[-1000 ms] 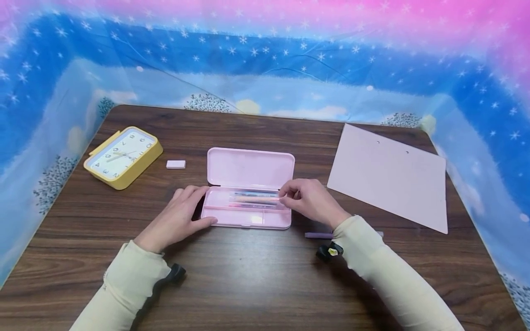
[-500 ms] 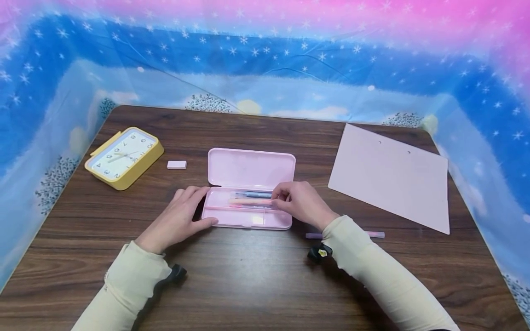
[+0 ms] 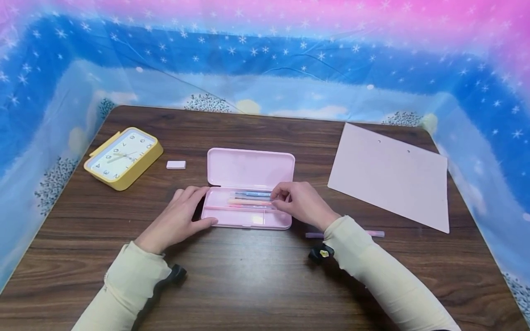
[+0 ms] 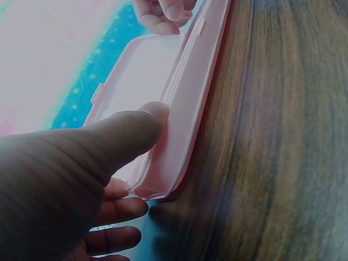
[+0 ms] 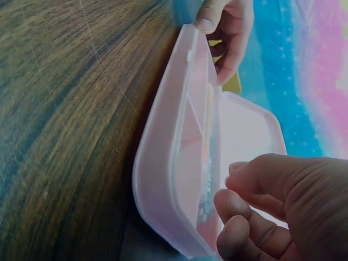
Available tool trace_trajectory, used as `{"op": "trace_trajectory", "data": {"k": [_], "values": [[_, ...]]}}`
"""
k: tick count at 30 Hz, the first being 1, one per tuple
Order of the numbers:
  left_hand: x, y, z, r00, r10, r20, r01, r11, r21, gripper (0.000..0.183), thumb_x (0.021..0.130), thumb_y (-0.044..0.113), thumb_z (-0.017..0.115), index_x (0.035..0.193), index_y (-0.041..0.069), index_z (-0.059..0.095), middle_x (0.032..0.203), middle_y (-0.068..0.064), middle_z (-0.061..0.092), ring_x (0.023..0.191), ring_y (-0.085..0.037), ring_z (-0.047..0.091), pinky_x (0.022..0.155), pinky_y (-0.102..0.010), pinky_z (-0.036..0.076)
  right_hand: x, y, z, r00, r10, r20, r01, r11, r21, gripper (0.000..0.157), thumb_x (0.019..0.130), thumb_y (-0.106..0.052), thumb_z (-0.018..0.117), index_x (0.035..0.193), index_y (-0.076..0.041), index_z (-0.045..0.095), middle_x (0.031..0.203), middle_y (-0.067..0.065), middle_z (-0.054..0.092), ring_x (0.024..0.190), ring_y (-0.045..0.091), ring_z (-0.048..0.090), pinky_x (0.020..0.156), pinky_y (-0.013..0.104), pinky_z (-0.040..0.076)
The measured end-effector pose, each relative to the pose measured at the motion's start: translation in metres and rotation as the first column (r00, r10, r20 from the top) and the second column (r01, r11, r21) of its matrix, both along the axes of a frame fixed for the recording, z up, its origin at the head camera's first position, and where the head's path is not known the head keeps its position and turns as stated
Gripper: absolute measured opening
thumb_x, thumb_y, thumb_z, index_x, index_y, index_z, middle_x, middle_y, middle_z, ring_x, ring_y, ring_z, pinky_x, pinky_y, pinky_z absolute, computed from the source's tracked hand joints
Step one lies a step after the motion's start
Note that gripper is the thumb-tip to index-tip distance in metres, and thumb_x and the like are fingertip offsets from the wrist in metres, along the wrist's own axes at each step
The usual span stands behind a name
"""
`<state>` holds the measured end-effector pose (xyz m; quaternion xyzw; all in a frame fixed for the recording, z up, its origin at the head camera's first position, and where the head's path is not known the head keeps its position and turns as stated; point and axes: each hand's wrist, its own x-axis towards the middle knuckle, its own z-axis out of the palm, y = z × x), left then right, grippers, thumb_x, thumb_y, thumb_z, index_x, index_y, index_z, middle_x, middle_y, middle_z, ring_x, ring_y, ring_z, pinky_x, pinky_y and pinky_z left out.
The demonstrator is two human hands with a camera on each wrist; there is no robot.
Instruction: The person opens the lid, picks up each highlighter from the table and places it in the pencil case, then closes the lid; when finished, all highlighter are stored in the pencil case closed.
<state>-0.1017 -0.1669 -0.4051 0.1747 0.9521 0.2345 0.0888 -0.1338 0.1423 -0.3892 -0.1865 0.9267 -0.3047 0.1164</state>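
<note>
A pink pencil case [image 3: 236, 216] lies with its lid raised on the table, several pens in its rear compartment. Among these are a blue pen [image 3: 252, 194] and a peach-coloured pen [image 3: 248, 201]. My left hand [image 3: 178, 220] holds the case's left end, thumb on the front rim and fingers round the far corner. Over the right end of the pens is my right hand [image 3: 304, 202], hiding their tips. In the right wrist view, thumb and fingers of the right hand [image 5: 272, 206] are loosely bent and slightly apart, with nothing visible between them.
A yellow clock [image 3: 124, 158] stands at the left, with a white eraser [image 3: 176, 164] beside it. A pale pink board [image 3: 391, 177] lies at the right. Partly under my right forearm is a purple pen [image 3: 376, 234]. A printed cloth [image 3: 265, 59] surrounds the table.
My right hand has moved slightly left over the case, and the peach-coloured pen has shifted left with it. During the last half second both hands stay nearly still. The left hand keeps its hold.
</note>
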Motion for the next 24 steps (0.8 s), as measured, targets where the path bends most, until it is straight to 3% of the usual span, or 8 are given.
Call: {"op": "trace_trajectory", "data": {"k": [14, 24], "values": [[-0.001, -0.001, 0.0, 1.0, 0.007, 0.03, -0.007, 1.0, 0.0, 0.08, 0.087, 0.042, 0.073, 0.148, 0.004, 0.039, 0.136, -0.016, 0.05, 0.115, -0.03, 0.041, 0.097, -0.049, 0.043, 0.014, 0.029, 0.014, 1.0, 0.004, -0.005, -0.004, 1.0, -0.018, 0.012, 0.092, -0.022, 0.069, 0.102, -0.019, 0.072, 0.082, -0.006, 0.065, 0.073, 0.013, 0.057, 0.069, 0.028, 0.048], [0.0, -0.001, 0.002, 0.999, 0.012, 0.045, -0.012, 1.0, -0.001, 0.08, 0.087, 0.041, 0.073, 0.149, 0.004, 0.038, 0.139, -0.017, 0.048, 0.117, -0.031, 0.04, 0.099, -0.05, 0.043, 0.028, 0.073, 0.024, 0.997, -0.075, 0.008, 0.075, 0.997, -0.006, 0.015, 0.092, -0.021, 0.069, 0.106, -0.016, 0.072, 0.087, -0.005, 0.067, 0.076, 0.013, 0.059, 0.067, 0.028, 0.05]]}}
